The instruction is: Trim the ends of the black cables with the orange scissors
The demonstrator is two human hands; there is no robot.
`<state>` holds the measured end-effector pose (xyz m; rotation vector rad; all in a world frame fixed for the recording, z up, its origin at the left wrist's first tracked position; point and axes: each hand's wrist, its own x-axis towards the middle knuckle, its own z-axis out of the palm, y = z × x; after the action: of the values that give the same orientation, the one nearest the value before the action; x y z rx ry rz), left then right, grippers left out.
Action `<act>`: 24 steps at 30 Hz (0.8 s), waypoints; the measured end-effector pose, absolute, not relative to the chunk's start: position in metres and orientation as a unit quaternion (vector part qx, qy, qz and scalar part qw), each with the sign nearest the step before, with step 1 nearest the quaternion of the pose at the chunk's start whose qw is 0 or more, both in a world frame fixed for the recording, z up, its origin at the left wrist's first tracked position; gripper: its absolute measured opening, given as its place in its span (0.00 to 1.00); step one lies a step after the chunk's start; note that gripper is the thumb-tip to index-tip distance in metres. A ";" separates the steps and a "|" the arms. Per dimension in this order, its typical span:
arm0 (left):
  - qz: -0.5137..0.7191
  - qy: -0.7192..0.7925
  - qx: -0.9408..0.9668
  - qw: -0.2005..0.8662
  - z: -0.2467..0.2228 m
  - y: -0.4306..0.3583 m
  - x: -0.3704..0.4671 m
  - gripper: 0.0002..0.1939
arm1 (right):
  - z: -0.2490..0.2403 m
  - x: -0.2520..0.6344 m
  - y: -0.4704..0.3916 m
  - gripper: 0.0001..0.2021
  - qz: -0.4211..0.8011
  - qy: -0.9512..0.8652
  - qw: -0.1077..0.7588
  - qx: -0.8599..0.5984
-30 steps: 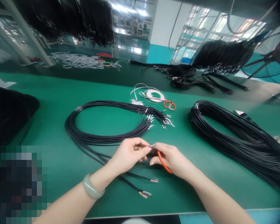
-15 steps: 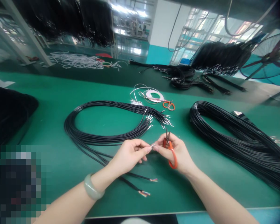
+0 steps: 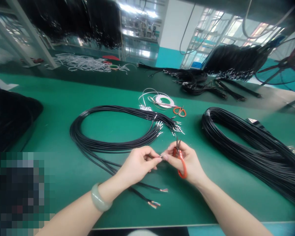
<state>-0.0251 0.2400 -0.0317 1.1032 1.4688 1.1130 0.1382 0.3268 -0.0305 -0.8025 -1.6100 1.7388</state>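
My left hand (image 3: 140, 163) pinches a small cable end (image 3: 161, 156), and its thumb and fingertips meet those of my right hand. Orange-handled scissors (image 3: 182, 165) hang on the fingers of my right hand (image 3: 186, 159), blades up and slightly apart. Behind my hands, a coil of black cables (image 3: 82, 137) lies on the green table (image 3: 118, 218), with stripped silvery ends near its right side. Two cable ends with coloured wires (image 3: 154, 204) stick out below my left hand.
At the right lies a larger black cable coil (image 3: 216, 139). A white ring of tape or tubing (image 3: 164, 101) and a second pair of orange scissors (image 3: 179, 111) are behind the coil. A dark bundle (image 3: 12, 114) sits at the left; white strands (image 3: 81, 62) lie farther back.
The whole view has shifted slightly, so things on the table appear a little farther right. My fingertips remain together, and the scissors are still in my right hand.
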 end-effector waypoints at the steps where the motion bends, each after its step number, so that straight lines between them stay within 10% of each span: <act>1: 0.457 0.604 0.482 0.440 -0.033 0.239 -0.025 0.07 | -0.031 0.138 0.326 0.14 0.665 -0.605 0.315 -0.306; 10: 0.334 0.577 0.742 0.065 -0.043 0.236 -0.024 0.11 | -0.026 0.135 0.326 0.15 0.670 -0.595 0.269 -0.354; 24: 0.305 0.554 0.772 0.070 -0.032 0.236 -0.022 0.11 | -0.023 0.152 0.348 0.18 0.772 -0.528 0.089 -0.342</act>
<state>-0.0225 0.2359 -0.0316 2.3226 1.6668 0.9166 0.1523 0.3477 -0.0227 -1.0175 -1.5712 2.2985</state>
